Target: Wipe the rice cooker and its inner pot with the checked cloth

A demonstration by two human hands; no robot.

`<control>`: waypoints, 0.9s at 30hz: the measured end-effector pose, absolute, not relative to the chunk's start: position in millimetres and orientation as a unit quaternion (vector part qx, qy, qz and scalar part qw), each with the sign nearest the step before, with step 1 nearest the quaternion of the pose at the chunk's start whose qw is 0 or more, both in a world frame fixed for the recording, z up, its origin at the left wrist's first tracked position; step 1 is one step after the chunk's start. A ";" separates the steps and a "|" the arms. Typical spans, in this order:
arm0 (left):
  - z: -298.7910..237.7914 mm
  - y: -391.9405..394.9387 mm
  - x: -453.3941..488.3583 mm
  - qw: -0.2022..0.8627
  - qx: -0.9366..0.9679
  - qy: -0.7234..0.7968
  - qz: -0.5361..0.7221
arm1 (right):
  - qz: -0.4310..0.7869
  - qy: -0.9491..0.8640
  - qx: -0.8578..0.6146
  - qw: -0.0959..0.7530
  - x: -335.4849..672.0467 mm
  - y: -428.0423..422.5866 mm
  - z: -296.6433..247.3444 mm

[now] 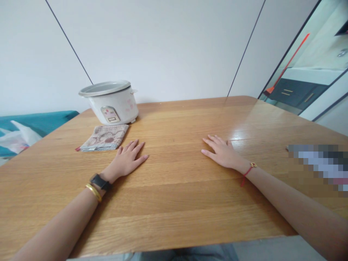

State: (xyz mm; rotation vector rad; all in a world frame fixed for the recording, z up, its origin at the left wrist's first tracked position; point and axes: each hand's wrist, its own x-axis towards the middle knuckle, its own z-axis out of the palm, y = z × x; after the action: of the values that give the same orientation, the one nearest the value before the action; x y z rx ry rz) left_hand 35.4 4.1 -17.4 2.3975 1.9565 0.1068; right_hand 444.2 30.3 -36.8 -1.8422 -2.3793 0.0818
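Observation:
My left hand [128, 158] lies palm down on the wooden table [174, 203], fingers spread, holding nothing. Its fingertips are close to the right front corner of a folded checked cloth [104, 138]. Just behind that cloth stands a white rice cooker [115, 107] with no lid on it; its inside is mostly hidden from this angle. Further right, my right hand [219, 151] also rests flat on the tabletop with its fingers apart and nothing in them. A wide stretch of wood separates the two hands.
A blurred-out flat item [320, 165] lies at the table's right side. Beyond the left edge are a white plastic bag [20, 137] and a teal surface [54, 119]. A pale wall [168, 47] rises behind the table. An orange-handled broom [290, 63] leans in the doorway at right.

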 end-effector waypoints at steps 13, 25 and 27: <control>-18.2 4.6 34.4 0.027 0.774 0.628 0.071 | 0.025 -0.773 -0.619 0.133 445.6 31.8 -41.5; -20.8 6.3 31.8 0.029 0.773 0.629 0.070 | 0.037 -0.776 -0.614 0.141 444.8 30.8 -40.1; -20.3 6.2 32.1 0.024 0.776 0.627 0.057 | 0.038 -0.774 -0.614 0.146 444.4 30.2 -40.1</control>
State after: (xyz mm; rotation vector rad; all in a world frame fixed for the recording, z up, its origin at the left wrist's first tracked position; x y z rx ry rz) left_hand 32.1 6.2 -20.3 2.4032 1.9412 0.1761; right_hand 444.4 30.2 -40.1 -1.7688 -2.2292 0.1104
